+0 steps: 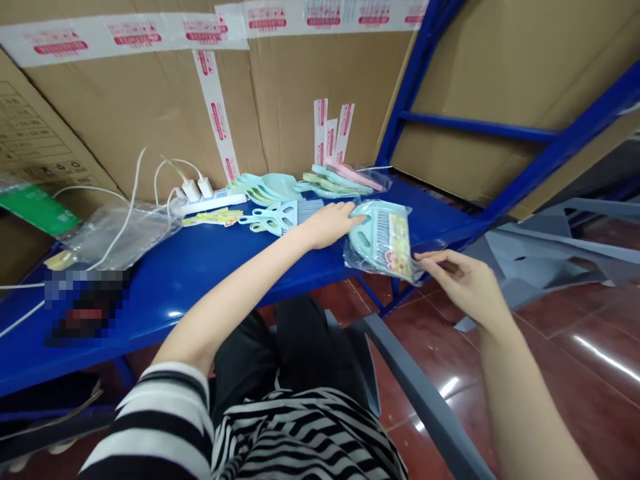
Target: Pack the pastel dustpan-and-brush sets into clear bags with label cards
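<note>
A clear plastic bag with a mint dustpan and brush set (377, 235) and a yellow printed card inside lies at the right front edge of the blue table. My right hand (457, 277) pinches the bag's right corner. My left hand (333, 225) reaches to the bag's upper left, fingertips at the dustpan's edge; whether they grip it is unclear. Just left of that hand are mint brushes (280, 217) with grey-blue bristles. Behind them lie mint and green dustpans (270, 188), and more, with a pink one (353, 175), rest against the cardboard.
A white power strip (215, 201) with plugs and cables stands at the back left, beside yellow printed cards (213, 217). Clear plastic bags (125, 233) lie farther left. Cardboard and a blue metal frame (480, 127) bound the back; a grey chair (415, 387) is below.
</note>
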### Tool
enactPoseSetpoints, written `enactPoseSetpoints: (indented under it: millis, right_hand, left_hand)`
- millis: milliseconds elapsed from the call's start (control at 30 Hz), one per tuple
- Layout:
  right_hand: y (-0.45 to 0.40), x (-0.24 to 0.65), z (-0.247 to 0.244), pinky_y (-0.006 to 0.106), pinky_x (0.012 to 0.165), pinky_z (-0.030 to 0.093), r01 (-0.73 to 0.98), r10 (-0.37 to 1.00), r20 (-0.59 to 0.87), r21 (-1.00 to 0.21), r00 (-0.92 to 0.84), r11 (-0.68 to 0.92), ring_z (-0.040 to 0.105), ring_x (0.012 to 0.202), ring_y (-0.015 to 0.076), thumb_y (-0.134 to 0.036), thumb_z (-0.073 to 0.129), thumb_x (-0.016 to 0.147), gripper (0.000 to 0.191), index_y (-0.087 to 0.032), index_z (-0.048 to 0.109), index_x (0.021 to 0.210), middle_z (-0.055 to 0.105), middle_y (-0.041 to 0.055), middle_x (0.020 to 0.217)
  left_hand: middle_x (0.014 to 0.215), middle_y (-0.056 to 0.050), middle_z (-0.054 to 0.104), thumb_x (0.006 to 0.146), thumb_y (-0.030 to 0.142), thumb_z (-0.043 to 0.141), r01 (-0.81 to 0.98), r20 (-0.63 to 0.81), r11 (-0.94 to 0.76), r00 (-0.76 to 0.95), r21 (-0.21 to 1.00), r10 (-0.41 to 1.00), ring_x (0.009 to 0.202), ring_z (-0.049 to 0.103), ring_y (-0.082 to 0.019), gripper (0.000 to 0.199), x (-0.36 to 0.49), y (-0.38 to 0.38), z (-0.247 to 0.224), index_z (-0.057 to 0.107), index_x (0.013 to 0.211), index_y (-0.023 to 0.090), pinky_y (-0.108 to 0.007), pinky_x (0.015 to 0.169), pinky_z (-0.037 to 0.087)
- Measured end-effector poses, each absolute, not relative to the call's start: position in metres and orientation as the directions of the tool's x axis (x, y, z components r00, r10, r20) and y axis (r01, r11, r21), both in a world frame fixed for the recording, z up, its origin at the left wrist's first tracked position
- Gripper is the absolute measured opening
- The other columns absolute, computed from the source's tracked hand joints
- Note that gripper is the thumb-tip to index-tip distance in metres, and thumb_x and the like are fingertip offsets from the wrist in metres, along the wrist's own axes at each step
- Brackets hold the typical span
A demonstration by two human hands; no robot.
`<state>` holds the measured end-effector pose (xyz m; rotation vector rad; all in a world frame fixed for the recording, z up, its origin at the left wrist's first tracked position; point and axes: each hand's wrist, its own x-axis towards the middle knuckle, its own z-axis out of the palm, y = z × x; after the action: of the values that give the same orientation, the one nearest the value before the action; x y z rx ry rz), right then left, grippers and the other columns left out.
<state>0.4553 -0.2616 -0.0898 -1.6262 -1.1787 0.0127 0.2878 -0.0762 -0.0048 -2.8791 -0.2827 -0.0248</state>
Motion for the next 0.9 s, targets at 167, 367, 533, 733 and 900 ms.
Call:
enactPoseSetpoints:
  millis: [167, 367, 533, 733, 900]
  right_hand:
    - [-0.23, 0.409, -0.08, 0.033, 0.052, 0.057, 0.635, 0.603, 0.595, -0.751, 0.531, 0.182, 0.065, 0.055, 0.0181, -0.059, 0.049, 0.091, 0.037, -0.026, 0.049, 0.075, 0.069, 0.003, 0.068]
    - [-0.161, 0.362, -0.071, 0.031, 0.053, 0.053, 0.643, 0.582, 0.65, -0.719, 0.489, 0.262, 0.059, 0.055, 0.0159, -0.044, 0.042, 0.094, 0.021, -0.028, 0.037, 0.082, 0.057, -0.0024, 0.066]
    - [-0.11, 0.334, -0.034, 0.035, 0.067, 0.05, 0.743, 0.623, 0.716, -0.594, 0.314, 0.308, 0.057, 0.07, 0.0188, -0.029, 0.048, 0.086, 0.004, -0.025, 0.047, 0.088, 0.061, 0.0056, 0.084]
    - [-0.045, 0.301, -0.016, 0.032, 0.059, 0.043, 0.8, 0.818, 0.571, -0.458, -0.069, 0.388, 0.057, 0.063, 0.0198, -0.038, 0.059, 0.08, 0.016, -0.022, 0.059, 0.08, 0.063, 0.0031, 0.072]
    - [-0.028, 0.296, -0.031, 0.029, 0.055, 0.041, 0.804, 0.849, 0.497, -0.423, -0.181, 0.419, 0.053, 0.056, 0.0167, -0.025, 0.051, 0.082, 0.023, -0.022, 0.061, 0.103, 0.064, 0.0012, 0.076]
  left_hand:
    - [0.117, -0.015, 0.057, 0.092, 0.006, 0.031, 0.29, 0.177, -0.906, 0.953, -0.309, 0.245, 0.103, 0.059, -0.025, 0.055, 0.201, -0.063, -0.004, 0.039, 0.145, 0.015, -0.037, 0.089, 0.048]
    - [0.107, -0.013, 0.059, 0.098, 0.021, 0.034, 0.508, 0.347, -0.811, 0.845, -0.289, 0.406, 0.092, 0.061, -0.023, 0.046, 0.102, -0.023, -0.02, 0.044, 0.143, 0.02, -0.04, 0.083, 0.053]
    - [0.106, -0.016, 0.061, 0.099, 0.022, 0.033, 0.594, 0.374, -0.745, 0.794, -0.305, 0.48, 0.095, 0.063, -0.026, 0.044, 0.054, -0.01, -0.021, 0.049, 0.14, 0.015, -0.042, 0.081, 0.056]
    - [0.106, -0.015, 0.064, 0.098, 0.02, 0.037, 0.658, 0.404, -0.671, 0.747, -0.341, 0.528, 0.094, 0.065, -0.026, 0.043, 0.036, -0.009, -0.03, 0.053, 0.137, 0.015, -0.041, 0.08, 0.057]
    - [0.103, -0.012, 0.064, 0.097, 0.017, 0.04, 0.663, 0.402, -0.624, 0.748, -0.414, 0.528, 0.093, 0.065, -0.025, 0.041, 0.033, -0.012, -0.033, 0.054, 0.136, 0.016, -0.037, 0.08, 0.056]
